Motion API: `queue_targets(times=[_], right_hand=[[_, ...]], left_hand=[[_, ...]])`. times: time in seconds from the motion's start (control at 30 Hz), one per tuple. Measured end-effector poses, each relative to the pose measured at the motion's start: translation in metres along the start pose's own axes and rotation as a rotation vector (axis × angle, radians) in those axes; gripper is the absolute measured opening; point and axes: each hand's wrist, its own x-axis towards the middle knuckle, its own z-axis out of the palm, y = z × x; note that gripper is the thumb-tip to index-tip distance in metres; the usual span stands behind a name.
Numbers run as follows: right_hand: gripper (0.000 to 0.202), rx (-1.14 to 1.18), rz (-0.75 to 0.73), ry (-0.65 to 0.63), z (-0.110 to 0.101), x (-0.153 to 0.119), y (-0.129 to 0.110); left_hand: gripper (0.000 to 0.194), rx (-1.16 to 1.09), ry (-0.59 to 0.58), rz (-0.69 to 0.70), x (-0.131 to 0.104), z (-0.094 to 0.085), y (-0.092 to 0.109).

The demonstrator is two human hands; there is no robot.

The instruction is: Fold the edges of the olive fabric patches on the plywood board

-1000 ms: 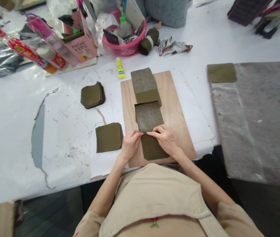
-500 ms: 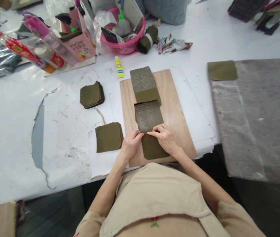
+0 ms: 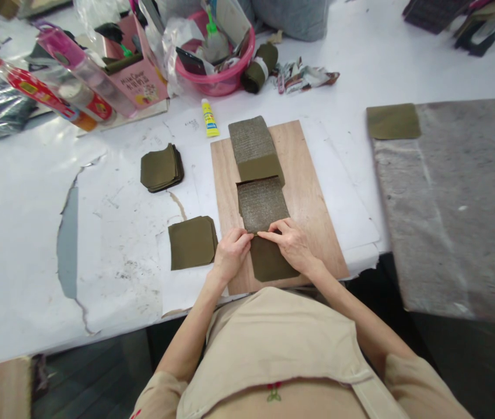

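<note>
A wooden board (image 3: 313, 198) lies in front of me with a column of olive leather-like pieces on it. The nearest olive piece (image 3: 273, 262) shows its smooth face, and a piece with a grey, textured back (image 3: 262, 203) adjoins its far edge. My left hand (image 3: 232, 253) is closed, its fingertips pinching the left part of that narrow edge. From the other side, my right hand (image 3: 293, 244) pinches the same edge, index finger and thumb close together. The fingertips of both hands nearly meet. Another partly textured piece (image 3: 254, 142) lies farther up the board.
Left of the board are two stacks of olive pieces (image 3: 192, 243) (image 3: 160, 169). A yellow glue tube (image 3: 209, 119) lies beyond the board. Farther back stand a pink basket (image 3: 216, 87), a pink box (image 3: 140, 84) and bottles (image 3: 33, 84). A grey sheet (image 3: 457, 215) lies at right.
Both hands stay at the same edge, with only a very slight shift of the fingertips. The view has moved slightly; the pieces lie as before.
</note>
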Motion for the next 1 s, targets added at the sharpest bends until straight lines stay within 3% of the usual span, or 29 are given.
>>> queue_targets(times=[1.0], right_hand=[[0.032,-0.011,0.045,-0.033,-0.0011,0.0003,-0.0028]], left_hand=[[0.018,0.312,-0.115,0.115,-0.0001,-0.0028,0.0070]])
